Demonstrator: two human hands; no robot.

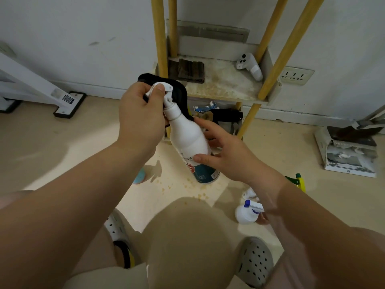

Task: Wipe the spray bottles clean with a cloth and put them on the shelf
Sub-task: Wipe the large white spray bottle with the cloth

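A white spray bottle (187,138) with a teal label is held tilted in front of the shelf (227,86). My left hand (141,115) grips a black cloth (179,90) around the bottle's trigger head, thumb on the nozzle. My right hand (227,155) holds the bottle's body, thumb across the label and fingers spread behind it. Two more spray bottles lie on the floor at the right: a white one with a blue trigger (248,211) and a green and yellow one (298,181), both partly hidden by my right arm.
The shelf has yellow posts (160,38) and a stained lower board bearing a folded brown cloth (187,70) and a white game controller (251,65). Clutter sits under it. A wall socket (295,76), a box (350,151) and my knees and shoes are near.
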